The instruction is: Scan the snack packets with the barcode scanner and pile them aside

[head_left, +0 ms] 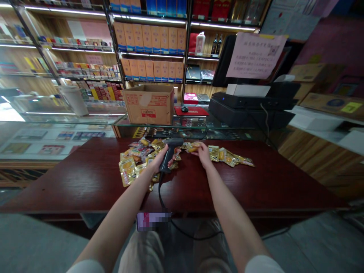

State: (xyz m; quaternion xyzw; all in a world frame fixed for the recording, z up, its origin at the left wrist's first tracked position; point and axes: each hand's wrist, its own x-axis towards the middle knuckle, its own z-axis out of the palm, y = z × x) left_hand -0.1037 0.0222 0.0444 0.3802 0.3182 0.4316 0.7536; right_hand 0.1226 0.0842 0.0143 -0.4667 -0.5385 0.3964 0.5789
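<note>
My left hand (160, 159) is wrapped round the handle of a black barcode scanner (168, 154), its head pointing right and its cord hanging down over the table edge. My right hand (203, 154) pinches a small gold snack packet (193, 147) just in front of the scanner's head. Beneath and left of the scanner lies a pile of gold and clear snack packets (128, 169). To the right of my right hand, several more gold packets (227, 156) lie in a row on the dark red table (93, 178).
Behind the table stands a glass counter with an open cardboard box (149, 108), a mouse (184, 109) on a red pad, and a monitor (224, 60) with a paper sheet on it. A white tumbler (74, 99) stands at left. Stocked shelves line the back.
</note>
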